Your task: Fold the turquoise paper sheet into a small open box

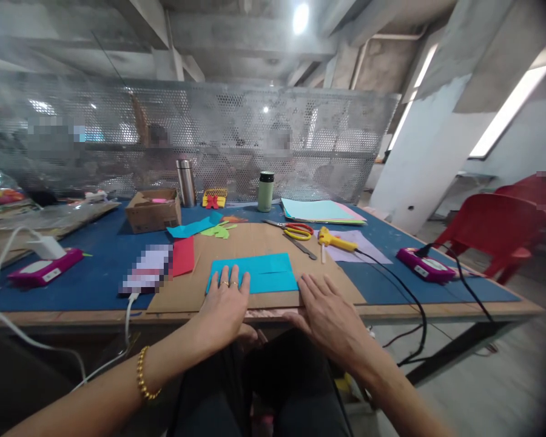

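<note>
A folded sheet of blue paper [259, 273] lies on a piece of brown cardboard [250, 240] at the table's front edge. My left hand [225, 303] rests flat on the paper's left part, fingers stretched out. Beside the paper's right end, my right hand [330, 309] lies with its fingers extended on the cardboard, the fingertips at the paper's edge. Behind the paper are scissors [298, 232] with red and yellow handles, a dark blade-like tool [303, 247] and a yellow glue gun [339, 241].
A phone [148, 269] and red paper [182, 256] lie to the left. Farther back stand a cardboard box [153, 212], a steel flask [186, 184], a green bottle [265, 193] and a stack of coloured paper [321, 210]. Purple power strips [425, 267] sit at both sides, with trailing cables.
</note>
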Demonstrator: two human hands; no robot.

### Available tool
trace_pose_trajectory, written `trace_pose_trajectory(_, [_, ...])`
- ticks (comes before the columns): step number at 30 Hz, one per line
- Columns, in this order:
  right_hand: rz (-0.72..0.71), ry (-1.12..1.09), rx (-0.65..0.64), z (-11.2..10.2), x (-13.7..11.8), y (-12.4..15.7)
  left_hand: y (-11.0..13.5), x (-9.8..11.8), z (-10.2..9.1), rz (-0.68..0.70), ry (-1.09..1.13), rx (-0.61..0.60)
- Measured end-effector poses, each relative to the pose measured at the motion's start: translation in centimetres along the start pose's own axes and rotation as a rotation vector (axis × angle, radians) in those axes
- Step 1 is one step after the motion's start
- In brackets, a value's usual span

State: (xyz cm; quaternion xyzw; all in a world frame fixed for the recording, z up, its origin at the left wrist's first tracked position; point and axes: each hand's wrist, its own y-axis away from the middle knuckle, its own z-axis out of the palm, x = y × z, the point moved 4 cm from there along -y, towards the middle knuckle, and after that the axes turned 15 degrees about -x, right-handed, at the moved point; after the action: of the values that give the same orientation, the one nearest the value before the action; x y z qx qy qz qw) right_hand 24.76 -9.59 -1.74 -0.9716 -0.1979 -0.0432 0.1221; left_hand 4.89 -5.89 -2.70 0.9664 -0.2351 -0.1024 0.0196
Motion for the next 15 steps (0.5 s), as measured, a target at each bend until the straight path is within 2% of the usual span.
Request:
trace_pose_trajectory(2, [0.017, -0.012, 0.028, -0.5, -0.8, -0.9, -0.1, 0.2, 0.0, -0.010, -0.008, 0.008])
trace_pose_trajectory(3, [-0.019, -0.029, 0.026, -0.6, -1.5, -1.5, -0.1, 0.2, 0.0, -0.015, -0.011, 0.008])
trace_pose_trajectory(7, [-0.176, -0.162, -0.085, -0.1, -3.7, -4.1, 0.0, -0.1, -0.1, -0.030, 0.010, -0.043])
trace_pose_trajectory(10, [-0.206, -0.221, -0.112, 0.4, -3.3, -4.7, 0.1, -1.2, -0.8, 0.023, 0.021, -0.052])
trace_pose_trajectory(13, [-0.225, -0.224, -0.127, 0.4, -2.5, -4.8, -0.4, -2.6, -2.6, 0.078, 0.039, -0.014])
trace_pose_trajectory(15, [-0.245, -0.236, -0.137, 0.1, -2.1, -4.9, -1.6, -3.1, -3.8, 0.159, 0.090, -0.059])
